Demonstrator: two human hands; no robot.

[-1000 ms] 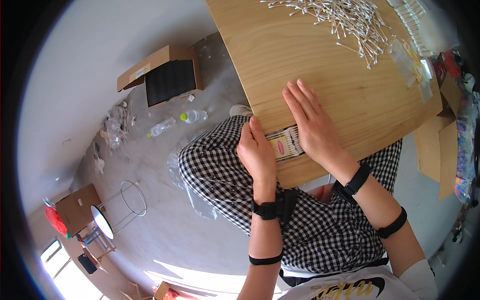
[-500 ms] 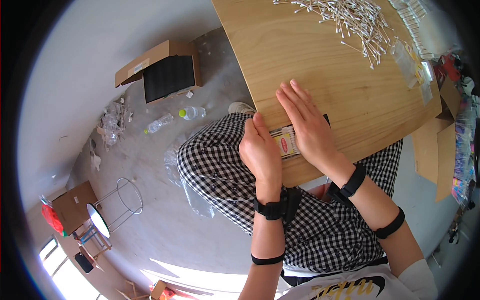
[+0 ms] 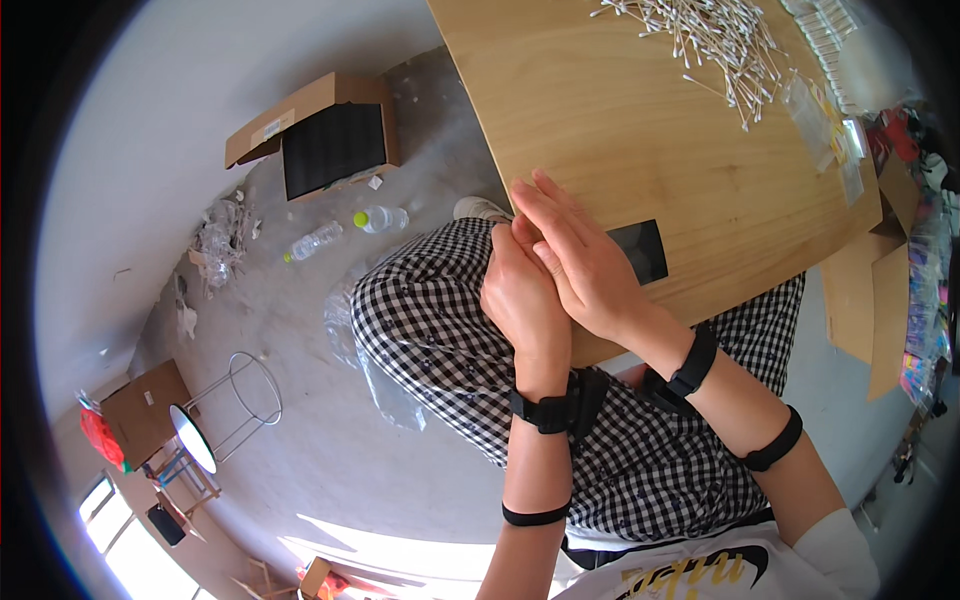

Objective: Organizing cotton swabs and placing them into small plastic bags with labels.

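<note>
My left hand (image 3: 524, 295) is closed at the table's near left edge, its fingers mostly covered by my other hand. Across it lies my right hand (image 3: 585, 265), with straight fingers angled toward the far left and its palm turned to the left hand. The clear pack of cotton swabs seen between the hands earlier is now hidden by them. Just right of my right hand, a flat black rectangular object (image 3: 641, 251) lies on the wooden table (image 3: 560, 110). At the far side sits a loose heap of cotton swabs (image 3: 715, 45).
Clear plastic bags (image 3: 815, 125) and a row of packed swabs (image 3: 825, 45) lie at the table's far right. An open cardboard box (image 3: 335, 145), plastic bottles (image 3: 382, 219) and a stool (image 3: 195, 438) are on the floor to the left. Another carton (image 3: 855, 310) stands at right.
My right hand has moved left and closed in against my left hand, covering the swab pack. The black object, partly covered before, is now in plain sight.
</note>
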